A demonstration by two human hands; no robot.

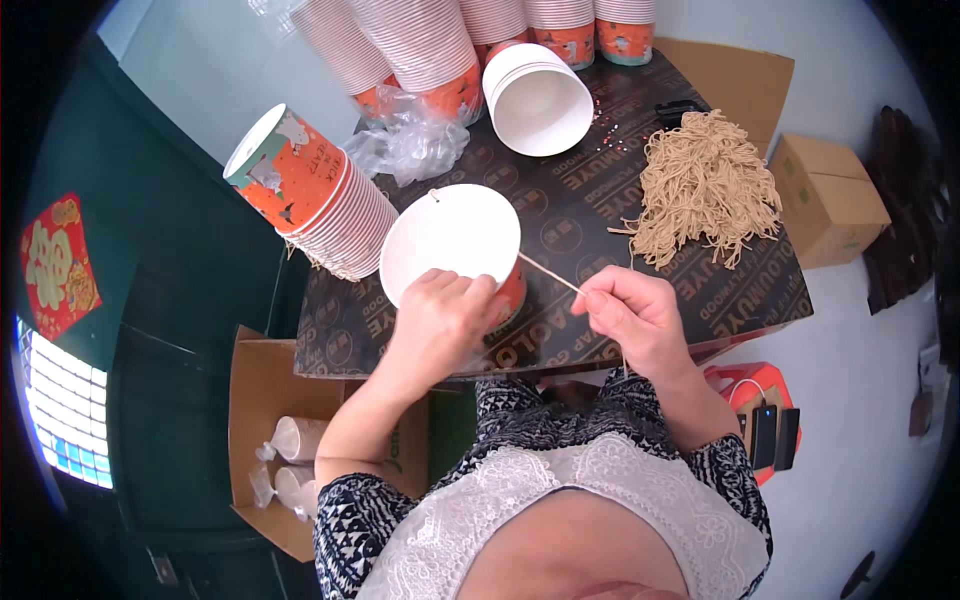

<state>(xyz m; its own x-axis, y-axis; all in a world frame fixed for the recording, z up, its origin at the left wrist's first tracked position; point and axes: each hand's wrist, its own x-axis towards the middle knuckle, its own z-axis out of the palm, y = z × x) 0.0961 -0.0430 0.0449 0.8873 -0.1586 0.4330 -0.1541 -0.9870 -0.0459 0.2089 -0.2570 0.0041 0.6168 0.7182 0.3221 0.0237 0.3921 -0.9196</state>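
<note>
A paper bucket (pixel 455 228), white inside with orange print on its outer wall, leans with its mouth toward me near the table's front edge. My left hand (pixel 445 315) is closed over its near rim, fingers curled inside. A thin tan cord (pixel 552 274) runs taut from the bucket's right side to my right hand (pixel 640 318), which pinches it between thumb and fingers. The cord's loose end dangles below that hand. At the bucket's far rim a short bit of cord shows through the wall. Whatever my left fingertips touch inside is hidden.
A heap of tan cords (pixel 705 190) lies on the dark printed table (pixel 570 215). Nested orange buckets (pixel 315 185) lean at left; white-mouthed buckets (pixel 540 105), taller stacks (pixel 430 50) and crumpled plastic (pixel 415 140) stand behind. Cardboard boxes (pixel 830 205) and a red stool (pixel 725 380) flank the table.
</note>
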